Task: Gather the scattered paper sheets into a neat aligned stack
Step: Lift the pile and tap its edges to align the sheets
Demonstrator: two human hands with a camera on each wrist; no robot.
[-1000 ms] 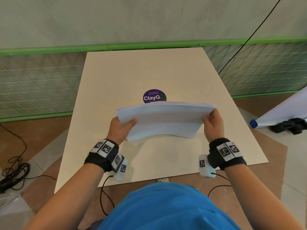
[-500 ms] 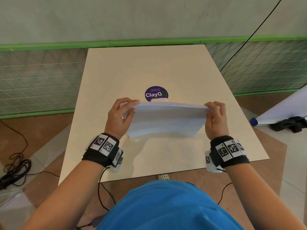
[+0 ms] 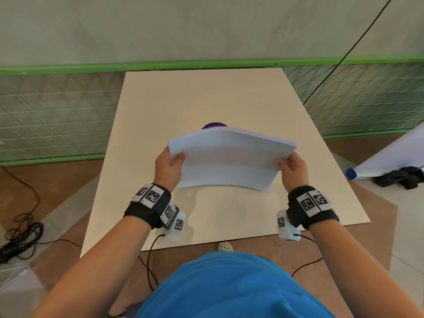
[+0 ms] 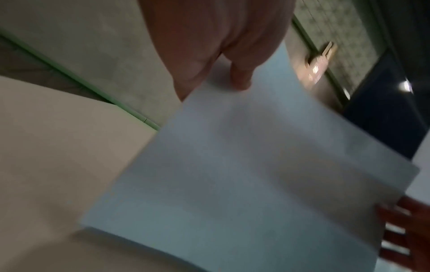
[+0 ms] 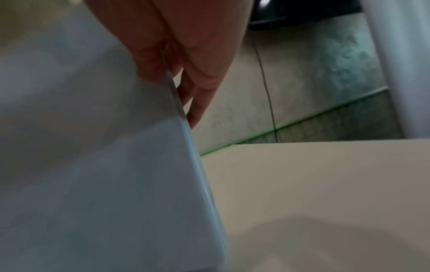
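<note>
Beige tabletop (image 3: 160, 106) below, you've got the paper stack (image 3: 229, 159) up in the air!
Your left hand (image 3: 168, 167) and right hand (image 3: 293, 169) each pinch a short edge, thumbs on top; the sheets tilt and bow.

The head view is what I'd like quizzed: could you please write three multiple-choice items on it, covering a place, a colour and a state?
1. Where is the white paper stack?
A. flat on the floor
B. held above the beige table
C. on a shelf

2. What colour is the round sticker behind the stack?
A. purple
B. yellow
C. red

3. How is the stack held?
A. by one hand
B. by no hand
C. by the left hand and right hand, one at each end

Answers: B, its lower edge casts a shadow on the table; A, a purple arc shows above it; C, both thumbs lie on its face.
</note>
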